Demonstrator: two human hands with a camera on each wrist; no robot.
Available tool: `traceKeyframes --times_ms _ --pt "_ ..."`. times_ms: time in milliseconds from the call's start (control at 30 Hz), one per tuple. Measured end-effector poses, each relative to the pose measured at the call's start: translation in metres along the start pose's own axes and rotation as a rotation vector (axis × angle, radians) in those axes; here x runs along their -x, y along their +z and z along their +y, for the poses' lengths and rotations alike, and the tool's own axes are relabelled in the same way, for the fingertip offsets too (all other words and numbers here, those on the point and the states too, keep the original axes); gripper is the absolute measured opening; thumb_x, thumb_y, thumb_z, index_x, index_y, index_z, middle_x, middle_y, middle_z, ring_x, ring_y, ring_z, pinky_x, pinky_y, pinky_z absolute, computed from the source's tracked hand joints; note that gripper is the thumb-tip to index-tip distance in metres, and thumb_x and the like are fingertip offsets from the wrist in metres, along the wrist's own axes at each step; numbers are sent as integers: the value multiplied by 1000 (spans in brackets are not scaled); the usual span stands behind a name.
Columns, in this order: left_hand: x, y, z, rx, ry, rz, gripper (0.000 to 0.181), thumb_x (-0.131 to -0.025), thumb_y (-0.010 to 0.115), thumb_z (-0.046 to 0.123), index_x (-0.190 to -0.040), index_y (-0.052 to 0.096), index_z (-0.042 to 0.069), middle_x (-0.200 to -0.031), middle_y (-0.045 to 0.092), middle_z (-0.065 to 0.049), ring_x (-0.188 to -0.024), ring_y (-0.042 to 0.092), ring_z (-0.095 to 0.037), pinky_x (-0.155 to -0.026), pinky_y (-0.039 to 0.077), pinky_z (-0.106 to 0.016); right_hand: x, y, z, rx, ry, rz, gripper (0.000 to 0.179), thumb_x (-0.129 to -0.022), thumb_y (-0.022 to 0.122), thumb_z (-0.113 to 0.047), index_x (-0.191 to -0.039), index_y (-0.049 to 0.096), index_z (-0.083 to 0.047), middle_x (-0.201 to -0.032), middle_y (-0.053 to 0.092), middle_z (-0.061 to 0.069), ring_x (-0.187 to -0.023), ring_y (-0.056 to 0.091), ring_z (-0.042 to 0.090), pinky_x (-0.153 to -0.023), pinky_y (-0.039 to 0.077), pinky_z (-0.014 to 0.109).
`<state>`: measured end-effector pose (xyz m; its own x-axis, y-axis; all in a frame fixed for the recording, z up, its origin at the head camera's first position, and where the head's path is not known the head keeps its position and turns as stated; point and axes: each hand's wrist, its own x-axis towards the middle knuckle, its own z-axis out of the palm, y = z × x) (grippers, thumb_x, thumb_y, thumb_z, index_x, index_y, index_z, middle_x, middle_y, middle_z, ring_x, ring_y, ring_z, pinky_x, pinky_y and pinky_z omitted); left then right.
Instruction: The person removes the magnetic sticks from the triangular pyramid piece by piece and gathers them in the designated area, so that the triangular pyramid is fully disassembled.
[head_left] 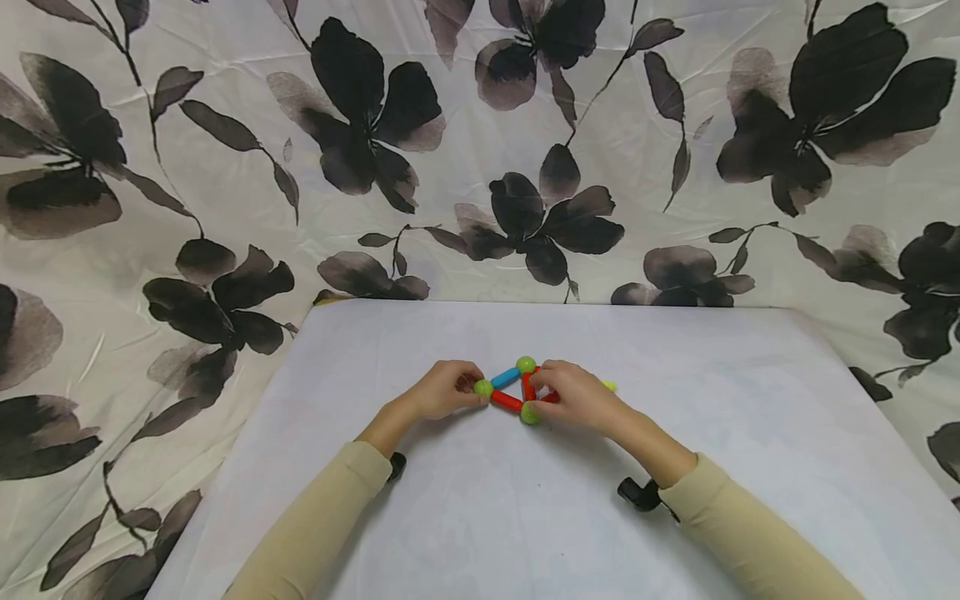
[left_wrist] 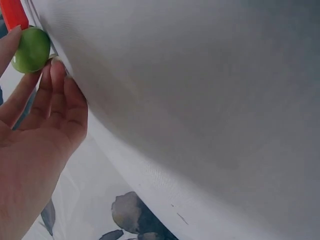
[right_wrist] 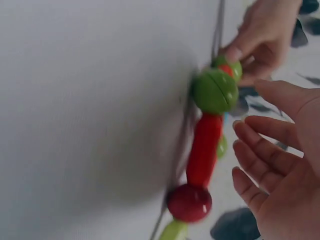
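L hand (head_left: 438, 392) has thumb + fingers pinching the left green ball (head_left: 483, 388) of a rod-and-ball build (head_left: 507, 402). R hand (head_left: 581, 396) is loosely spread, fingers relaxed, right by the front green ball (head_left: 529, 413). Blue rod (head_left: 506, 377) & red rods (head_left: 527, 388) link the balls, w/ a dark red ball (right_wrist: 190, 202) further along. Build's mid-table on the white tabletop (head_left: 465, 517), floral cloth (head_left: 457, 150) behind.
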<state>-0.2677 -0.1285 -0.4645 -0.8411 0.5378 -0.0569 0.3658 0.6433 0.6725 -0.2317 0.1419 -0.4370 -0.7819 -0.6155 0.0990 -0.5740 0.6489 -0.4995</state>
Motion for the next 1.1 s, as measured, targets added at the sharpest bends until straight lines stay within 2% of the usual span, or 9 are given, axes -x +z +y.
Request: traceKeyframes --times_ms 200,333,500,800,1100 --pt "1 -1 -1 20 16 -5 26 -91 80 16 -110 69 2 -96 67 -4 -86 60 -14 -81 51 -28 -19 19 -8 -9 5 -14 25 -93 77 -22 -110 76 -3 -97 66 5 -86 58 19 -74 50 30" --pt "1 -2 -2 24 24 -19 28 -91 79 16 -112 69 1 -97 68 -5 -86 60 -13 -81 51 -27 -28 27 -13 14 13 -3 16 -93 78 -23 -95 76 -7 -83 57 4 -77 51 17 -64 41 27" --pt "0 -2 -3 25 20 -21 30 -91 79 16 -114 69 -1 -97 68 -5 -86 61 -12 -81 51 -26 -34 34 -14 64 48 13 19 -91 80 -27 -82 71 -13 -78 54 2 -74 46 14 -60 34 26" --pt "-1 -4 0 20 5 -18 30 -91 79 16 -114 70 -2 -96 67 -5 -85 60 -12 -79 50 -25 -36 37 -13 63 66 26 17 -91 81 -27 -83 74 -13 -81 58 2 -74 49 13 -61 40 27" --pt "0 -4 1 11 22 -22 30 -91 79 16 -112 70 -3 -96 67 -6 -84 60 -13 -78 50 -26 -33 37 -13 50 37 29 13 -91 80 -23 -88 75 -11 -87 61 0 -80 51 13 -71 46 29"
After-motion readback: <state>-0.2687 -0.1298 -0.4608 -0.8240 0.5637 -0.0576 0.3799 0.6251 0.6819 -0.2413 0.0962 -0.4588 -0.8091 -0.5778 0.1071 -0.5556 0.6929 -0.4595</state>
